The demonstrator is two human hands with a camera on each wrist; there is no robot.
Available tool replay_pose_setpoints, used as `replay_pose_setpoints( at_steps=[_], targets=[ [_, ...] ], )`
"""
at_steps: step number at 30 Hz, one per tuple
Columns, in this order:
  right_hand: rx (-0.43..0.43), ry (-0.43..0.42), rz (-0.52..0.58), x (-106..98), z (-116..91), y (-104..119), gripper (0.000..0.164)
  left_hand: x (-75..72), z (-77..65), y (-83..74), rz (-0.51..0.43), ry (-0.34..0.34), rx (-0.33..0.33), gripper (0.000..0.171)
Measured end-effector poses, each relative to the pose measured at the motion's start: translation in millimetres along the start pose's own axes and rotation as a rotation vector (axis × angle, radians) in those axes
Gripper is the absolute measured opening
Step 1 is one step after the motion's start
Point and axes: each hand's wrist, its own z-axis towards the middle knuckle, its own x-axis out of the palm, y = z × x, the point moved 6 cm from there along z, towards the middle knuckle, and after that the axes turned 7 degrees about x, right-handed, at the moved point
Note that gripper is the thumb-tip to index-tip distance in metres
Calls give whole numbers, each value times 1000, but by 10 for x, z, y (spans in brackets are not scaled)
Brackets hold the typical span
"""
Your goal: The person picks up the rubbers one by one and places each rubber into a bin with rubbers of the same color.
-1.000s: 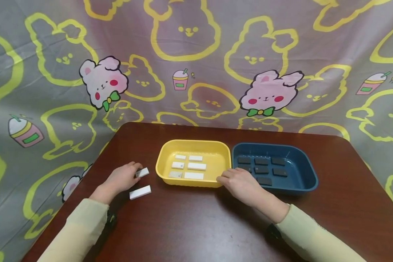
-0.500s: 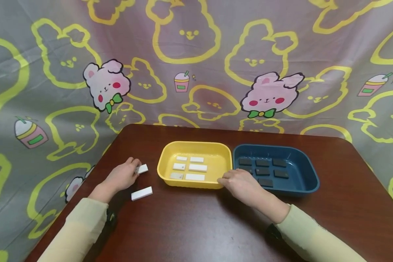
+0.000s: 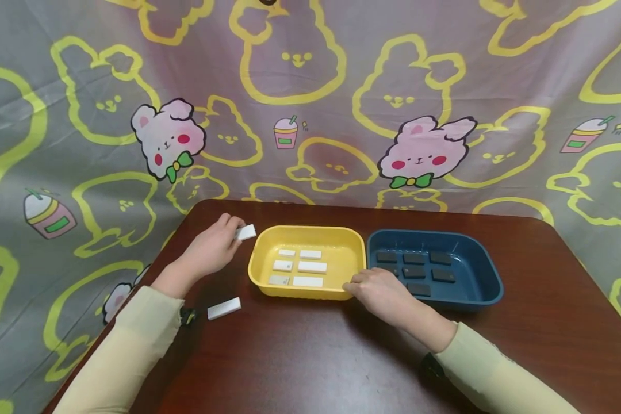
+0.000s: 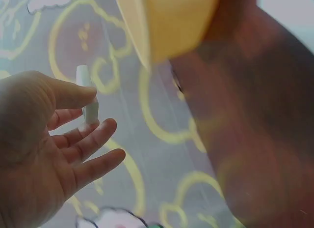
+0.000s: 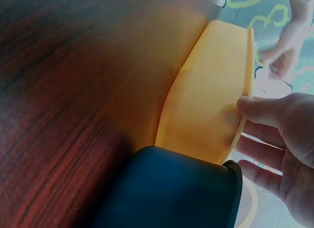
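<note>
My left hand pinches a small white rectangular block between thumb and fingers, raised just off the left end of the yellow bin. In the left wrist view the thumb presses the white block while the other fingers spread below it. My right hand grips the front right rim of the yellow bin, thumb on the outer wall, as the right wrist view shows. Inside that bin several white blocks lie in rows. Another white block rests on the table, nearer to me than the left hand.
Against the yellow bin's right side stands a dark blue bin holding several dark grey blocks. Both bins sit on a brown wooden table. A patterned curtain hangs behind the table and along its left side.
My left hand has lifted its white block from the table and carried it away from me and to the right, toward the yellow bin. The right hand has kept its place on the rim.
</note>
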Motion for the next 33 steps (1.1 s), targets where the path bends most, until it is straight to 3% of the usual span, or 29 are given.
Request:
replay_pose_setpoints(
  at_steps=[5,9,16,21,28,33],
  targets=[
    [4,14,11,6,3,-7,18,-6,336,-324,20,22,104,25],
    [1,18,14,16,5,-17,17,60,612,-575,35,89,176,23],
    [6,26,29,14,10,-24,15,291,1039,-948,87,295,233,23],
    [-2,17,26,2,6,-25,14,495,1292,-1163,165,398,274,28],
    [-1,20,26,12,3,-27,14,873,1436,-1334,279,569,281,53],
    [-4,7,10,6,4,-28,12,1070,1422,-1406,329,602,329,47]
  ],
)
